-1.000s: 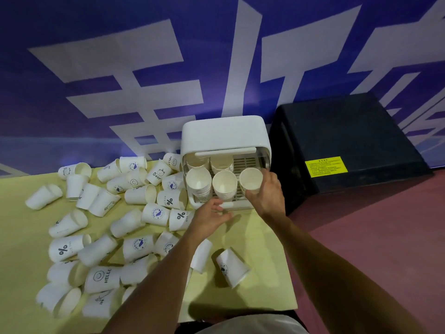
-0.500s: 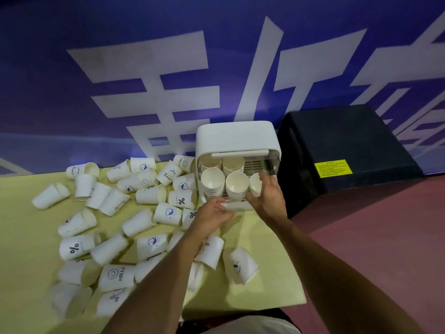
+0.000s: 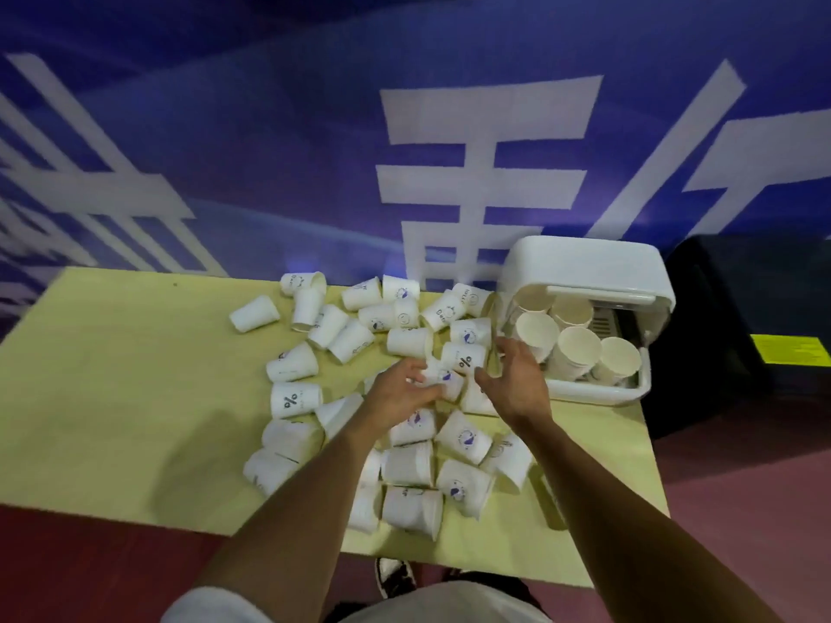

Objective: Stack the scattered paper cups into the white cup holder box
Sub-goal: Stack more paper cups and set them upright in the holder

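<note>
Bare yellow table [image 3: 112,375] stretches from 9 o'clock to the scattered paper cups [image 3: 359,348] heaped mid-table. The left hand [image 3: 400,393] curls its fingers on one small cup [image 3: 443,382]; the right hand [image 3: 517,379], fingers spread and holding nothing, hovers just beside it. At 3 o'clock the white cup holder box [image 3: 593,267] holds stacked cups near the table's right edge.

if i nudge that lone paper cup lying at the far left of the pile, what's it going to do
The lone cup lies on its side on the yellow table, so it would probably roll, likely curving since it tapers. It looks like thin paper, so likely very light and easy to dent if squeezed. Nothing touches it, so it should move freely.
</note>
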Action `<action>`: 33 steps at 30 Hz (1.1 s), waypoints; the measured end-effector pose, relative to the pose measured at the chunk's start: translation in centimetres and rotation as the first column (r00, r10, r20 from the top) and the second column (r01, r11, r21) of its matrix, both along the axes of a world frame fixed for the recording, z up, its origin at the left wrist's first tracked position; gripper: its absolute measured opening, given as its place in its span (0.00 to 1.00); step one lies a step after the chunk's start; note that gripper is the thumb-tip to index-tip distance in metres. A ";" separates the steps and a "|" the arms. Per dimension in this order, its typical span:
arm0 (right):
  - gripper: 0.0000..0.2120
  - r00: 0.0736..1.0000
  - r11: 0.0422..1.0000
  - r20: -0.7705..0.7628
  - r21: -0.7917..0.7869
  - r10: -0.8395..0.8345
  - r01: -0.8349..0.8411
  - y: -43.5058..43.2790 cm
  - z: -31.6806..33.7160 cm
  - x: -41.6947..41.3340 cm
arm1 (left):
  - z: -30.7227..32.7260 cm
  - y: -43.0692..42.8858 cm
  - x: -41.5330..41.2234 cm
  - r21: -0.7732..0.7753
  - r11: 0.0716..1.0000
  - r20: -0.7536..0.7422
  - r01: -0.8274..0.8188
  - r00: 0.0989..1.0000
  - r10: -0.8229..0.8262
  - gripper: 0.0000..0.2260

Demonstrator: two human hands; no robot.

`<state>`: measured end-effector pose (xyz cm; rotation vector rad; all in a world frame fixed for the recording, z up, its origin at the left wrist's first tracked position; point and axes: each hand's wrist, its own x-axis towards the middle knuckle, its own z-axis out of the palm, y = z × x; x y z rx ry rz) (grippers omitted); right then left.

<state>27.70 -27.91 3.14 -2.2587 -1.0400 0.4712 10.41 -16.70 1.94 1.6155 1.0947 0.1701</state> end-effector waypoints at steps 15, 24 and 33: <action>0.27 0.951 0.952 -0.081 -0.047 0.299 -0.303 11.9 -1.7 -12.2 | -1.7 5.4 -14.6 -0.016 0.934 -0.012 -0.357 0.934 0.357 0.21; 0.27 0.965 0.962 -0.101 -0.105 0.242 -0.252 21.3 -2.7 -18.8 | -3.6 16.6 -20.5 -0.040 0.944 -0.020 -0.327 0.945 0.327 0.21; 0.23 0.960 0.940 0.051 -0.224 0.275 -0.257 28.8 -3.9 -20.8 | -6.0 24.9 -21.9 -0.033 0.932 -0.045 -0.361 0.932 0.359 0.20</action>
